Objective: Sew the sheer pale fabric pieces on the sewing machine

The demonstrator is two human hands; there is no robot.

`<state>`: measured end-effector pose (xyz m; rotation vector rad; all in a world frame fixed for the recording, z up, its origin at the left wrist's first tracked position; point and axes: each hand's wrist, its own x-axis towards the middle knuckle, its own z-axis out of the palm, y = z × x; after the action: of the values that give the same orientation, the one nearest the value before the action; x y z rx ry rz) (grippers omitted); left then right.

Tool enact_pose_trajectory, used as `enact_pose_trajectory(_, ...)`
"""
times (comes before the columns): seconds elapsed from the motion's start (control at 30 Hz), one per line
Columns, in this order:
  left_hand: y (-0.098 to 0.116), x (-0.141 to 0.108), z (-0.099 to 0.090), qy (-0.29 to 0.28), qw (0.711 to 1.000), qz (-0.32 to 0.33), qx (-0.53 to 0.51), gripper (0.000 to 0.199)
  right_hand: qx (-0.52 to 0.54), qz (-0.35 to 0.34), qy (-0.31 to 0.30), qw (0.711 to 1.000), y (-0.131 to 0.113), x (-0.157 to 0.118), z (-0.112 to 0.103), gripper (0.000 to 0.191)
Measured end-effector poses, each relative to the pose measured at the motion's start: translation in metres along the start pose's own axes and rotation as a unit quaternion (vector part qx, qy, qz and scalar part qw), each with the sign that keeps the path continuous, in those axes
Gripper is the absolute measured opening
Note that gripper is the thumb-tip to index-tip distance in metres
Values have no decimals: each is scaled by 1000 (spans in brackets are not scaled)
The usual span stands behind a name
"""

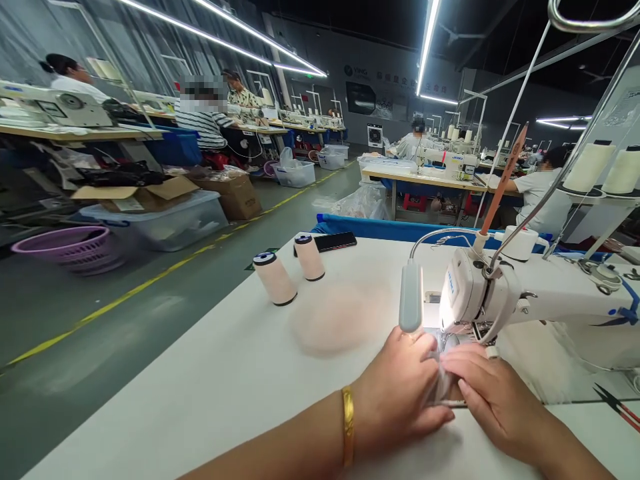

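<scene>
Grey curtains (pixel 137 43) hang along the far left of a long sewing workshop, beneath strip lights (pixel 280 40). Before them a person in white (pixel 83 83) sits behind a sewing bench (pixel 75 133); below are a purple basket (pixel 70 248) and an open cardboard box (pixel 137 195) on a clear bin (pixel 170 223). Next comes a person in a striped top (pixel 200 123), then a yellow line (pixel 135 291) running along the dark floor (pixel 105 393).

Nearer, a white tabletop (pixel 200 400) slants across the view, carrying two thread cones (pixel 274 279) beside a dark phone (pixel 335 241) and a pale beige patch (pixel 340 320), too blurred to identify. Blue cloth (pixel 370 227) borders its far edge.

Further right, the left hand (pixel 395 387) lies over sheer fabric (pixel 442 377) just in front of the sewing machine's (pixel 555 293) needle area, fingers bent. The right hand (pixel 495 397) rests its fingers on the fabric's other side. Whether either hand pinches it, I cannot tell. Red-handled snips (pixel 620 407) lie at the right edge.
</scene>
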<state>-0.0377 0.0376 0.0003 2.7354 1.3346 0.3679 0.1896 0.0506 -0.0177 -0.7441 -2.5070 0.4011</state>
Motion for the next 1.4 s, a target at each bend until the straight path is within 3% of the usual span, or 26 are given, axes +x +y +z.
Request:
enact_pose_trajectory(0.2, -6, -5, 5, -5, 997, 19, -70, 18, -96, 39, -49, 993, 0, -1, 2, 21)
enact_pose_trajectory(0.43, -8, -3, 24, 106, 988, 75, -81, 21, -93, 36, -33, 995, 1, -6, 2, 22)
enact_pose_trajectory(0.67, -6, -6, 27, 100, 989, 78, -79, 9, -94, 33, -18, 995, 3, -6, 5, 21)
enact_pose_trajectory(1.13, -3, -10, 28, 93, 993, 59, -53, 5, -144, 45, -22, 988, 10, -7, 8, 25)
enact_pose_trajectory(1.4, -9, 0, 33, 90, 995, 37, -11, 10, -214, 57, 21, 975, 19, -6, 12, 25)
